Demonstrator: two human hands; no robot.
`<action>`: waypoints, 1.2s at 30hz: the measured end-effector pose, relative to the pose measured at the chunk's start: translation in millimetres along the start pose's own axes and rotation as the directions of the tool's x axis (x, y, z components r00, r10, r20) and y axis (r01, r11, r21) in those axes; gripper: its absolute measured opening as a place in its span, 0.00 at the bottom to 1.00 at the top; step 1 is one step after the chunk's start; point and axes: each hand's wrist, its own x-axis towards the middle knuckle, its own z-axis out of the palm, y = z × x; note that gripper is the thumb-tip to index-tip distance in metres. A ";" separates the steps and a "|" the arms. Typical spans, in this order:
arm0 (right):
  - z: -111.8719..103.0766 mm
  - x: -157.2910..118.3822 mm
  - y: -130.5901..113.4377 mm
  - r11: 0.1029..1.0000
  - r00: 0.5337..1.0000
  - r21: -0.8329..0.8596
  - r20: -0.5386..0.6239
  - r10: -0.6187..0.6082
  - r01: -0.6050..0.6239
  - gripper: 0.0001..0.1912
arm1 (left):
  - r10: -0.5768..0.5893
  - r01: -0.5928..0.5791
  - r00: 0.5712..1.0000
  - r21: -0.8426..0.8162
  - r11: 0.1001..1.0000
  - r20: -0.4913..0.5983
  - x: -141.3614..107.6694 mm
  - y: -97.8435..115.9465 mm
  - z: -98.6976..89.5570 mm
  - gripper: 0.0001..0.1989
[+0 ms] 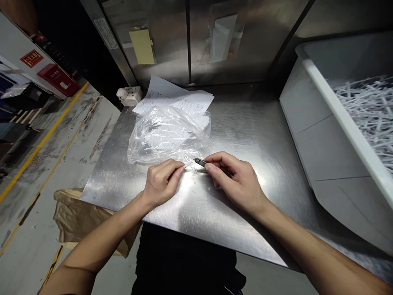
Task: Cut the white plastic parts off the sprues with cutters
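Between finger and thumb, my left hand (pixel 164 180) pinches a small white plastic piece (pixel 188 164) over the metal table. My right hand (pixel 235 178) is closed round a small dark cutting tool (pixel 200 162), its tip pointing left at the piece. Whether tip and piece touch is too small to tell. Tiny clear bits (pixel 194 191) lie on the table below the hands. Just beyond them rests a clear plastic bag (pixel 168 133) with small pale pieces inside.
Printed papers (pixel 159 96) lie behind the bag, beside a white power socket (pixel 130 96). At the right stands a large grey bin (pixel 325 123) holding white plastic strips (pixel 373 114). A brown paper bag (pixel 80 217) is below the table's left edge (pixel 104 141).
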 end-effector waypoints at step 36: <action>2.9 -1.1 -0.1 1.000 1.000 -0.018 -0.023 -0.011 0.010 0.10 | 0.177 -0.178 0.983 0.012 0.984 0.038 -1.2 1.0 4.2 0.07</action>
